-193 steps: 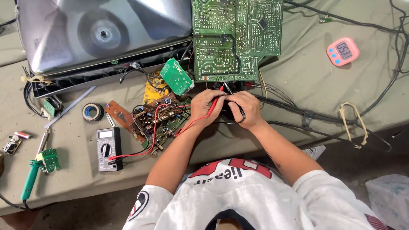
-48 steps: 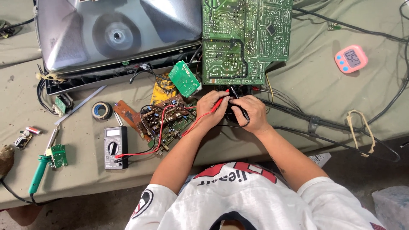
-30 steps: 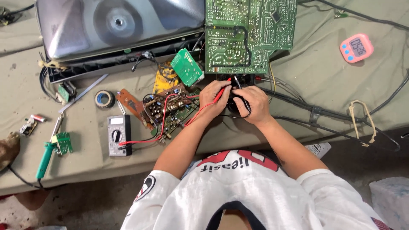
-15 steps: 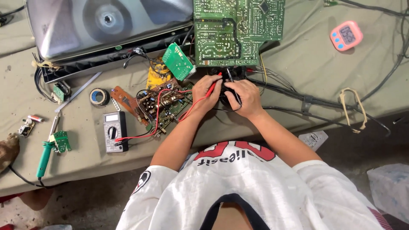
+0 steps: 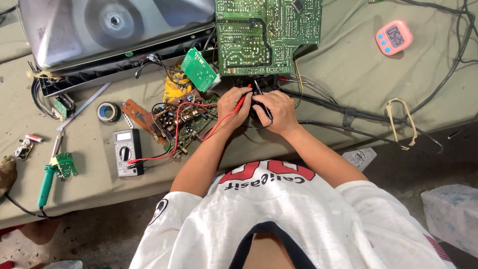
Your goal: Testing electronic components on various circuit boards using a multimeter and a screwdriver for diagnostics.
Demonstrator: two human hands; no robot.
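Left hand [image 5: 233, 104] curled around a red probe [image 5: 242, 101], fingers pinched narrow on its shaft. Long axis of the red probe running from lower left to upper right, tip aimed up toward the lower edge of the large green circuit board [image 5: 266, 35]. Right hand [image 5: 277, 110] closed the same way on a black probe [image 5: 260, 92], shaft tilted from lower right to upper left, tip also pointing toward that board edge. Both tips close together over a dark component [image 5: 256, 83] just below the board; actual contact too small to tell. Hands side by side, knuckles nearly touching.

Red lead [image 5: 175, 130] trailing from the left hand down and left across a brown populated board [image 5: 185, 122] to a grey multimeter [image 5: 127, 152], lying flat with its long axis roughly up and down the table. Small green board [image 5: 200, 69] tilted just above the brown one, a yellow part [image 5: 174, 89] beside it. Roll of tape [image 5: 107, 111] left of the multimeter's top end. Green-handled soldering iron [image 5: 46, 183] near the left table edge, handle toward the viewer. Grey tube screen [image 5: 114, 25] at upper left. Pink timer [image 5: 393, 37] at upper right, well apart from the hands. Black cables [image 5: 348, 115] stretching rightward from beneath the large board.
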